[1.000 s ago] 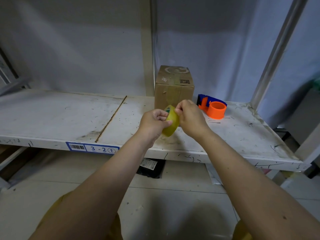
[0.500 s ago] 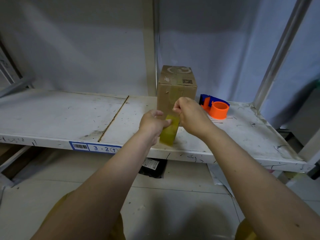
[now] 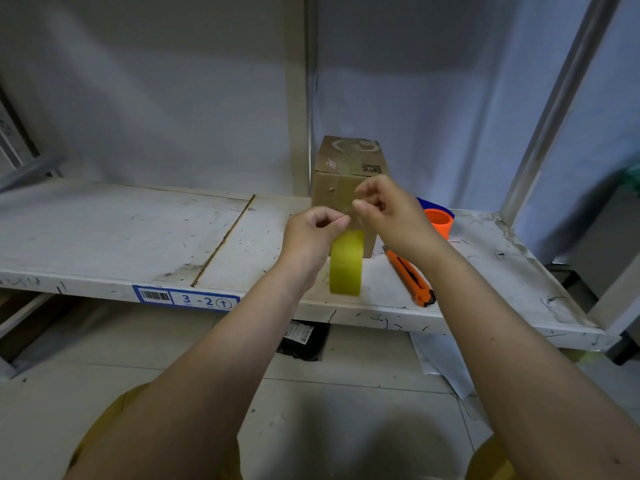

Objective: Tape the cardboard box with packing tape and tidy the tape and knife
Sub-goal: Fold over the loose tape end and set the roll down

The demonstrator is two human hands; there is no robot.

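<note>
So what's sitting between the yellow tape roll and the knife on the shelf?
Nothing: in the head view, only bare scuffed shelf lies between the tape roll and the knife.

Both bare forearms are reaching forward, left hand and right hand hovering close together, each curling its fingers into a thumb-and-forefinger pinch.

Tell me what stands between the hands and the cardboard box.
The yellow tape roll stands on edge on the shelf, below both hands and right in front of the cardboard box. Nothing else visibly blocks it.
</note>
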